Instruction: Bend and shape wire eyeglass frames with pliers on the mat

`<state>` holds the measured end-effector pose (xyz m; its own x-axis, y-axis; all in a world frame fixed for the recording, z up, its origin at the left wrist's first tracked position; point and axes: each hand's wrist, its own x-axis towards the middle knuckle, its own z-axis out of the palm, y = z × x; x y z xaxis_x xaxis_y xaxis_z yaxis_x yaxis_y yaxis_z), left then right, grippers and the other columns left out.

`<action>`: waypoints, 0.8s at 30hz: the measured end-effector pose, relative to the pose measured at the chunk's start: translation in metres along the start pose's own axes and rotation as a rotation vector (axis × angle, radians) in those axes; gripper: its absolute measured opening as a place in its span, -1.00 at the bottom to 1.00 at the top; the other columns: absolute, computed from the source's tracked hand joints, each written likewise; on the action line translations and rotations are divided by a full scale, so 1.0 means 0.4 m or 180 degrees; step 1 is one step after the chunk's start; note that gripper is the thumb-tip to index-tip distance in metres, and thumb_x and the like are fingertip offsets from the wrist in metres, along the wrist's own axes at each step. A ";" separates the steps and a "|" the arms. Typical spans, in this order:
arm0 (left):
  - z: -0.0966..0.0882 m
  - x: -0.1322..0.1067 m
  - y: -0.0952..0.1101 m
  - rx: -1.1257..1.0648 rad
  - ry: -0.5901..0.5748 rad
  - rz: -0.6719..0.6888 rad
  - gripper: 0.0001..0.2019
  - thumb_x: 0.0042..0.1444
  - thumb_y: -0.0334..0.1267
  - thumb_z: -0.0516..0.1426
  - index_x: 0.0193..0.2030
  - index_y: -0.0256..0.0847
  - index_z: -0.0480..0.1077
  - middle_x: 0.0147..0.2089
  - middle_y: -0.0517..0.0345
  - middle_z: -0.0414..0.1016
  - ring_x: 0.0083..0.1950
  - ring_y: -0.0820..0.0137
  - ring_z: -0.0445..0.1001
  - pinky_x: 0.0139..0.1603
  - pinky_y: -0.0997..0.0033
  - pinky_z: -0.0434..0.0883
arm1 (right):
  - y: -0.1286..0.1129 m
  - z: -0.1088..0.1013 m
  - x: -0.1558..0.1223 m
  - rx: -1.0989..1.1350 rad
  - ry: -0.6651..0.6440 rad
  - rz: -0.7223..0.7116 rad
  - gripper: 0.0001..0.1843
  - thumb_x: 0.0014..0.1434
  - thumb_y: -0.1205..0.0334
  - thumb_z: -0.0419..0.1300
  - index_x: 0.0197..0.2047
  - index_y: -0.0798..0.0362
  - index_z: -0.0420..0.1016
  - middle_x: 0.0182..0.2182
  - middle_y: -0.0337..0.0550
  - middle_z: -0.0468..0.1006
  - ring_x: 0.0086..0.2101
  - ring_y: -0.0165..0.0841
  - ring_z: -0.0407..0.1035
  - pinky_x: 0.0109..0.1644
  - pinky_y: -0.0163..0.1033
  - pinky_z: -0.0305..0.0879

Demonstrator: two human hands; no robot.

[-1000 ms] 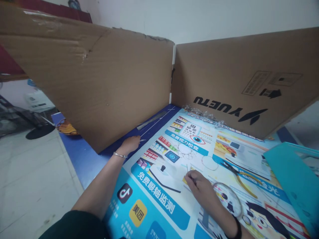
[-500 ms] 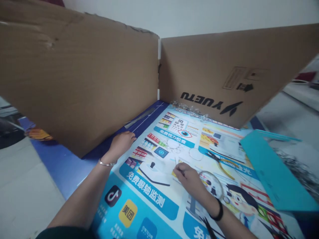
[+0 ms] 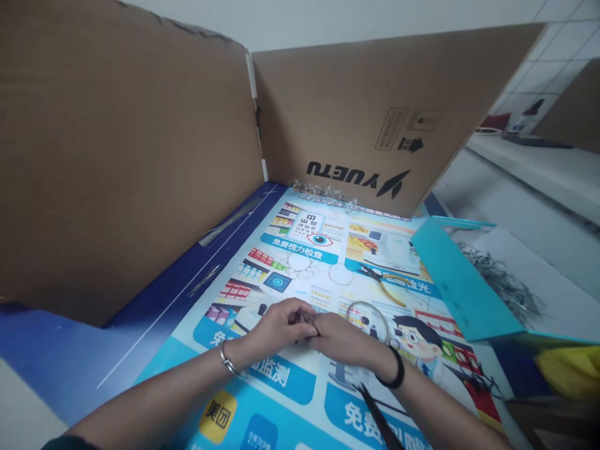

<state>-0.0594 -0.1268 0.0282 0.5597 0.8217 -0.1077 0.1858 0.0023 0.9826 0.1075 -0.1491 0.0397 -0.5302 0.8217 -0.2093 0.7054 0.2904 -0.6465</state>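
My left hand point(image 3: 290, 320), with a silver bracelet at the wrist, meets my right hand point(image 3: 340, 337), which has a black band. Both are closed, fingertips together, above the printed poster sheet point(image 3: 300, 287); whatever is between them is hidden. Just beyond my right hand lies a coiled wire ring point(image 3: 347, 322). Yellow-handled pliers point(image 3: 391, 294) rest farther off, next to a thin wire loop point(image 3: 340, 274). Below my right forearm is a black pointed tool point(image 3: 377, 415), partly out of frame. Thin wire pieces point(image 3: 205, 281) lie on the blue strip to the left.
Two tall cardboard panels point(image 3: 131, 156) form a corner at the back and left. A teal box point(image 3: 462, 294) on the right holds tangled silvery wire point(image 3: 504, 284). Clear small pieces point(image 3: 323, 190) line the far panel's foot. A flat strip point(image 3: 229, 224) lies by the left panel.
My left hand has left the poster's left edge and moved right to meet my right hand. Wire pieces now show on the blue strip. The view has shifted to the right.
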 end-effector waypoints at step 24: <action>-0.112 0.026 0.003 0.2223 -0.0474 0.0599 -0.90 0.04 -0.36 0.10 -0.44 -0.15 0.42 -0.43 0.20 0.44 -0.32 0.38 0.36 -0.31 0.42 0.21 | 0.014 -0.002 0.016 -0.0150 0.0585 0.0303 -0.92 0.06 0.33 0.11 -0.46 0.05 0.33 -0.45 -0.25 0.37 -0.42 -0.45 0.23 -0.37 -0.34 -0.02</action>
<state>-0.0894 -0.0926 0.0350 0.7272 0.6862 -0.0150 0.5188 -0.5353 0.6665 0.1084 -0.1417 0.0353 -0.3684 0.9208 -0.1279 0.7717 0.2262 -0.5944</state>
